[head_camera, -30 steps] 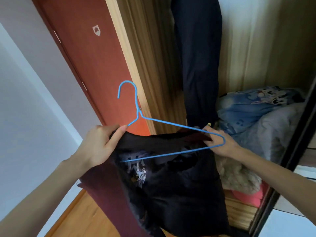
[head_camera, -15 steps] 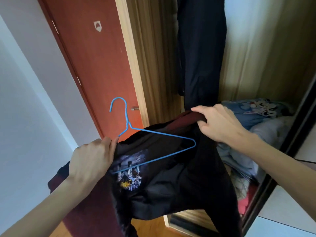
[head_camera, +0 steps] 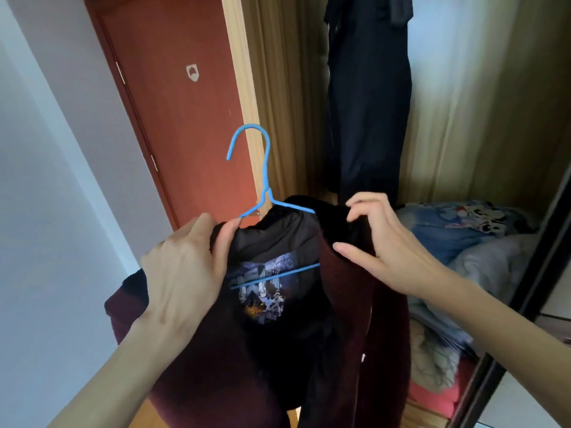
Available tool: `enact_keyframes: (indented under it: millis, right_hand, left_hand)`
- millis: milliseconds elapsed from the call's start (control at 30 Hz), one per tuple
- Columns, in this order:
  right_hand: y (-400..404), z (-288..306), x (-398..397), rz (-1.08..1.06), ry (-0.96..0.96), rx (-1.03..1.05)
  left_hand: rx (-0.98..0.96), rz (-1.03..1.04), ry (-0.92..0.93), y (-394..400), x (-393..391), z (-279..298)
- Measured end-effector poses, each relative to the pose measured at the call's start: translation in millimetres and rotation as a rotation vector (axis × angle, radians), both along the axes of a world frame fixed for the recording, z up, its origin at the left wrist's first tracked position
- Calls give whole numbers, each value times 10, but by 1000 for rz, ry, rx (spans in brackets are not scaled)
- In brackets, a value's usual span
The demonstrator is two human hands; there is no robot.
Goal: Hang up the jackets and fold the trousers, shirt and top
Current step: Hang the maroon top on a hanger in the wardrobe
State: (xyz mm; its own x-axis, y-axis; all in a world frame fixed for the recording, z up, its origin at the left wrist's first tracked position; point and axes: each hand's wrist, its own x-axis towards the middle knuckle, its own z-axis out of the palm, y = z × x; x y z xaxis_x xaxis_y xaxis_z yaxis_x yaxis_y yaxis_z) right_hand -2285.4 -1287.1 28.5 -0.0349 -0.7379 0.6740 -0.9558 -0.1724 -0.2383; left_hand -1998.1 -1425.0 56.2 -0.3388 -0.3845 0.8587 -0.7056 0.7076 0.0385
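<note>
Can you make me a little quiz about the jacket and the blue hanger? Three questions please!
1. True or false: the blue hanger already hangs inside the wardrobe.
2. Which hand pulls the jacket over the hanger's shoulder on the wardrobe side? A left hand B right hand
3. Fill in: the hanging garment in the wardrobe is dark ____.

Key: 1 false, both hands hold it up outside. 2 B. 3 navy.

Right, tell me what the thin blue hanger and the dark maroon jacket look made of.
Thin blue hanger: probably coated wire, with a smooth, even blue skin and a twisted neck. Dark maroon jacket: looks fleecy or velvety, a matt, fuzzy pile; its printed black lining is smoother.
</note>
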Motion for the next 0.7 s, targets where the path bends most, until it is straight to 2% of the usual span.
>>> enact_keyframes:
  millis: [33, 67, 167, 333, 467, 533, 633, 700]
  right_hand:
    - [-46, 42, -78, 31, -45, 60]
    - [-97, 97, -123, 22, -12, 118]
    - [-253, 150, -163, 8, 214, 222]
    - [-244, 21, -148, 166, 107, 42]
    - [-243, 66, -25, 183, 88, -4]
    - [-229, 116, -11, 171, 47, -26]
    - [-137, 163, -116, 156, -57, -11]
    - [-80, 172, -176, 144, -95, 17]
  left_hand:
    - [-2, -14, 4, 25, -9, 11]
    - [-4, -29, 4, 46, -22, 19]
    - [17, -77, -32, 63, -52, -17]
    - [7, -146, -230, -123, 117, -233]
    - [103, 84, -90, -264, 119, -324]
    - [151, -6, -52, -300, 98, -357]
    - [272, -294, -149, -361, 206, -334]
    - [356, -363, -190, -408, 265, -291]
